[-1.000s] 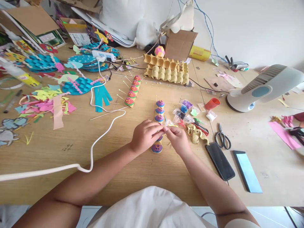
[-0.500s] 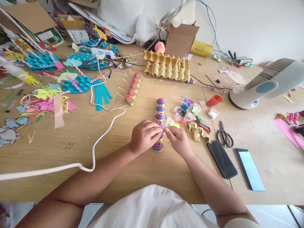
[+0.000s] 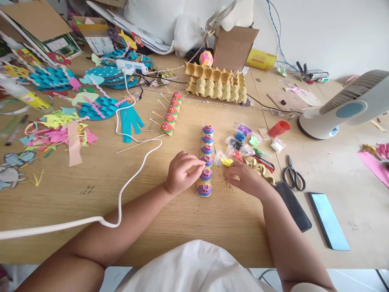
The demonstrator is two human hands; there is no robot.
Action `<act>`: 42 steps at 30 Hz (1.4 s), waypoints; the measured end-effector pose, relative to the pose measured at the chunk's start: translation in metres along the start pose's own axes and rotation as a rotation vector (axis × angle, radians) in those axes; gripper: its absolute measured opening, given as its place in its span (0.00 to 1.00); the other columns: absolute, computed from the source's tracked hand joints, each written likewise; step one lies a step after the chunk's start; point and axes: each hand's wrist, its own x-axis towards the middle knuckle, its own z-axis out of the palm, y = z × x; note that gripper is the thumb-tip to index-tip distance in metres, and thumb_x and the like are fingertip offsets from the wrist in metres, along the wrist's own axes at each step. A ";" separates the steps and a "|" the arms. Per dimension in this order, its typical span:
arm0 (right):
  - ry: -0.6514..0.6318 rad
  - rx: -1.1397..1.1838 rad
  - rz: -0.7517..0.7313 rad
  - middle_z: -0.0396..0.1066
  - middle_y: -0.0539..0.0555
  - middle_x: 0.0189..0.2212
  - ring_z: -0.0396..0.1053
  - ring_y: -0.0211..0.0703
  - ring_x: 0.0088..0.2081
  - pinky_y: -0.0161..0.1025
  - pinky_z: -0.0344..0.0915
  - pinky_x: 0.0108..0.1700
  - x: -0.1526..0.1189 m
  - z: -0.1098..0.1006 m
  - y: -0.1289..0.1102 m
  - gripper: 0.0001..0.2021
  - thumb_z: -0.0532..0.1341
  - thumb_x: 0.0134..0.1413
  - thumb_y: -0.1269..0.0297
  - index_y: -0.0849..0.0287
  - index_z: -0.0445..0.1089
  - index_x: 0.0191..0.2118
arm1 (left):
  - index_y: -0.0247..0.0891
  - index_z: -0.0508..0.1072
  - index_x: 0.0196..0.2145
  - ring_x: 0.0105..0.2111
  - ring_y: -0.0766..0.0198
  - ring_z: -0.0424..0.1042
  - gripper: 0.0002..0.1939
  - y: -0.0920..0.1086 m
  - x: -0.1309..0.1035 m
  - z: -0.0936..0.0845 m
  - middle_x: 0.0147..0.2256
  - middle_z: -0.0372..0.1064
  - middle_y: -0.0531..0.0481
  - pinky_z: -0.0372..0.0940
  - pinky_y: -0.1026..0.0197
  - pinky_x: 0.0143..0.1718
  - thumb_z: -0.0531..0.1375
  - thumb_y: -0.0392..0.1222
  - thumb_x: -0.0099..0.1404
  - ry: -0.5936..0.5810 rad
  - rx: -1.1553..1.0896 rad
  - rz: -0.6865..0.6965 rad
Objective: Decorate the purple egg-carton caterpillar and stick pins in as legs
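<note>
A strip of egg carton cups (image 3: 207, 150), painted purple and blue with small faces and orange loops, lies lengthwise in front of me. My left hand (image 3: 184, 172) is at its left side, thumb and forefinger pinched over a middle cup; whatever sits between the fingertips is too small to make out. To the right of the strip, my right hand (image 3: 247, 178) reaches down with bent, slightly parted fingers at a few toothpicks (image 3: 226, 184). Its fingertips are partly hidden. Yellow clay in a bag (image 3: 226, 162) lies just beyond that hand.
A red and green cup strip (image 3: 172, 113) with pins stands farther back. Bags of coloured clay (image 3: 243, 129), a red utility knife (image 3: 263, 161), scissors (image 3: 293, 174) and a phone (image 3: 293, 207) lie to the right. A white cable (image 3: 121, 186) crosses the left; a fan (image 3: 340, 111) stands right.
My hands have parted from their shared pinch above the strip. The right hand has moved right to the toothpicks, while the left stays by the strip. The view has shifted slightly.
</note>
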 end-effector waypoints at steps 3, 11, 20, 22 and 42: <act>-0.042 0.023 -0.014 0.69 0.55 0.38 0.70 0.45 0.42 0.40 0.65 0.44 0.003 0.000 -0.001 0.05 0.64 0.62 0.69 0.57 0.77 0.34 | 0.41 0.79 0.36 0.33 0.64 0.75 0.03 -0.002 -0.001 0.003 0.33 0.80 0.51 0.68 0.57 0.40 0.64 0.38 0.69 -0.014 -0.059 -0.036; 0.195 0.215 0.066 0.67 0.50 0.30 0.64 0.39 0.32 0.37 0.59 0.35 0.009 0.005 0.003 0.06 0.61 0.65 0.63 0.58 0.72 0.36 | 0.41 0.81 0.41 0.36 0.64 0.76 0.04 -0.004 -0.001 0.009 0.36 0.81 0.49 0.70 0.58 0.40 0.64 0.38 0.70 -0.018 -0.200 -0.165; 0.435 1.084 0.109 0.76 0.49 0.27 0.63 0.34 0.21 0.35 0.60 0.25 0.019 0.029 -0.018 0.22 0.71 0.52 0.45 0.54 0.61 0.35 | 0.41 0.81 0.41 0.37 0.63 0.76 0.05 -0.004 -0.001 0.011 0.37 0.80 0.48 0.71 0.58 0.41 0.64 0.41 0.70 -0.030 -0.295 -0.310; 0.432 1.149 0.105 0.78 0.49 0.28 0.64 0.34 0.21 0.35 0.62 0.25 0.023 0.029 -0.029 0.23 0.73 0.50 0.47 0.53 0.61 0.35 | 0.41 0.81 0.41 0.38 0.63 0.76 0.05 -0.004 -0.001 0.012 0.38 0.80 0.47 0.72 0.58 0.41 0.64 0.41 0.70 -0.038 -0.306 -0.317; 0.441 0.847 -0.038 0.74 0.53 0.31 0.71 0.40 0.30 0.40 0.69 0.34 0.048 0.053 -0.047 0.18 0.64 0.61 0.42 0.54 0.72 0.40 | 0.42 0.82 0.41 0.37 0.63 0.77 0.05 -0.005 0.000 0.011 0.36 0.79 0.48 0.73 0.59 0.39 0.64 0.38 0.69 -0.080 -0.307 -0.292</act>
